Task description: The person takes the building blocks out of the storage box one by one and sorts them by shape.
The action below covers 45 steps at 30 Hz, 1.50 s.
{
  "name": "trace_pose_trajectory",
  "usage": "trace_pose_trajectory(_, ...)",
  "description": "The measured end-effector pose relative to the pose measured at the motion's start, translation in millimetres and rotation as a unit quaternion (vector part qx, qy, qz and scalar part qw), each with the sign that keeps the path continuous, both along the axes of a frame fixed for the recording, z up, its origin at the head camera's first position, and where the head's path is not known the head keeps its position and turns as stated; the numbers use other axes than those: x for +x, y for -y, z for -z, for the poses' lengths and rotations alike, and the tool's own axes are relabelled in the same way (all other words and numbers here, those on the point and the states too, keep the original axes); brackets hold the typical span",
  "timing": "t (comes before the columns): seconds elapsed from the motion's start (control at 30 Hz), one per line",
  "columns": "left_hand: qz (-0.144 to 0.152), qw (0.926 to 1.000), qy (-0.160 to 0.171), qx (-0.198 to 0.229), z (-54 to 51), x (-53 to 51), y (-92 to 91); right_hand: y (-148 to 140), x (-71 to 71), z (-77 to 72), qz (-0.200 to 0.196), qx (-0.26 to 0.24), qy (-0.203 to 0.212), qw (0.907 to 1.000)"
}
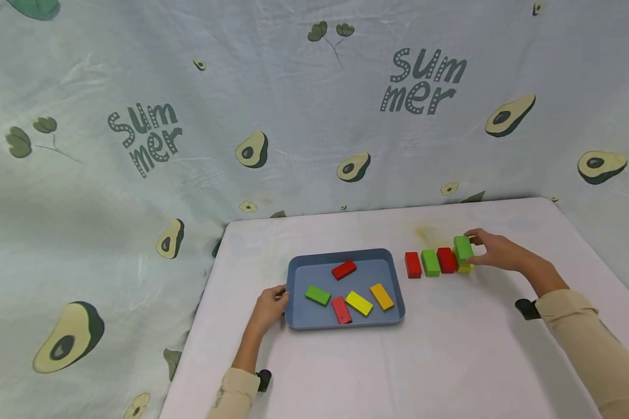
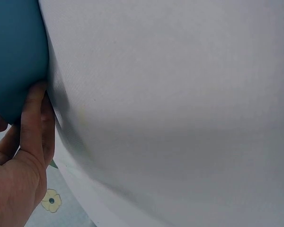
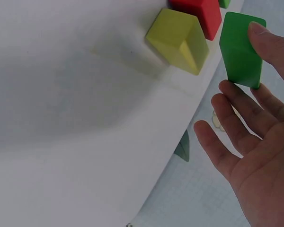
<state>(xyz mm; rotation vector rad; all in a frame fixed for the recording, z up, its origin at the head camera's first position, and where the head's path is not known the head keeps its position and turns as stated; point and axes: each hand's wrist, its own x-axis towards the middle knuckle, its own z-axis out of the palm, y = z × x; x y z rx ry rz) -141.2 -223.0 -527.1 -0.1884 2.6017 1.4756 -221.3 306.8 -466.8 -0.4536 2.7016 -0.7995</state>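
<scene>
My right hand (image 1: 498,251) pinches a green block (image 1: 463,248) between thumb and fingertips, above a yellow block (image 1: 465,268) at the right end of a row. In the right wrist view, the held green block (image 3: 242,49) is apart from the yellow block (image 3: 180,40). My left hand (image 1: 268,308) grips the left side of a blue-grey tray (image 1: 340,256); the left wrist view shows the fingers against the tray's wall (image 2: 19,52). Inside the tray lie a red block (image 1: 343,269), a green block (image 1: 318,295), another red block (image 1: 341,310), a yellow block (image 1: 359,303) and an orange block (image 1: 382,297).
Right of the tray, a red block (image 1: 413,265), a green block (image 1: 430,263) and a second red block (image 1: 447,260) stand in line on the white table (image 1: 451,349). A cloth printed with avocados (image 1: 353,167) hangs behind the table.
</scene>
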Motion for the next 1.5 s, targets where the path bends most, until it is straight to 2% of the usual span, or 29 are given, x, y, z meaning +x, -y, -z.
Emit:
trace_pose_trajectory(0.3, 0.003, 1.0000, -0.002, 0.001, -6.7, 1.9, -1.6, -12, 1.4, -3.1, 0.015, 0.012, 0.002, 0.9998)
trace_pose_trajectory(0.67, 0.003, 1.0000, -0.004, -0.004, 0.9, 0.4, -0.1, -29, 0.9, 6.9, 0.025, 0.024, 0.023, 0.9991)
trace_pose_trajectory(1.13, -0.002, 1.0000, 0.004, -0.008, -1.2, 1.3, -1.3, -29, -0.3, 26.8, 0.024, 0.051, 0.066, 0.9962)
trace_pose_trajectory(1.37, 0.002, 1.0000, -0.004, -0.006, -1.8, 0.7, -0.7, -29, -7.4, 34.3, 0.026, 0.065, 0.059, 0.9958)
trace_pose_trajectory(1.5, 0.004, 1.0000, -0.001, -0.006, -2.1, 0.8, -0.1, -28, -8.6, 36.0, 0.031, 0.069, 0.071, 0.9946)
